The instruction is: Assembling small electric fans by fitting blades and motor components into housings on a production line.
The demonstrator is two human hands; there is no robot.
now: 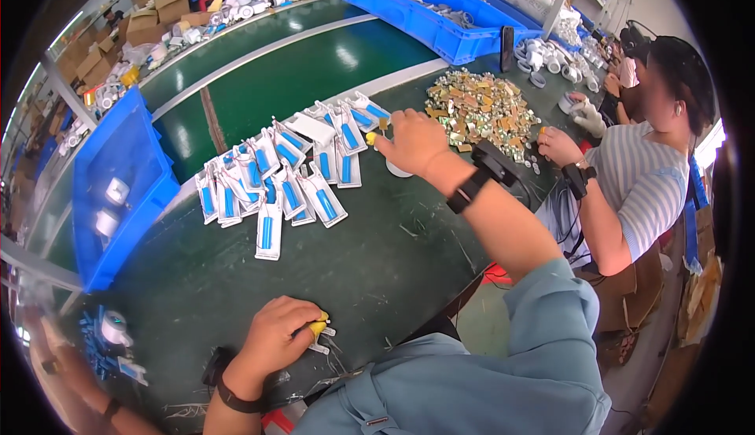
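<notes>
My right hand (411,141) reaches across the dark green table (377,262) and pinches a small yellow part (371,138) at its fingertips, beside a row of white and blue packets (283,175). A white round piece (397,171) lies just under that hand. My left hand (275,337) rests near the table's front edge, closed around a small yellow and white part (318,329). A heap of small brass-coloured pieces (480,111) lies to the right of my right hand.
A blue bin (118,191) stands at the left and another blue bin (440,10) at the back. A co-worker in a striped shirt (641,179) sits at the right, hands by white rolls (550,57). Cardboard boxes line the far shelf.
</notes>
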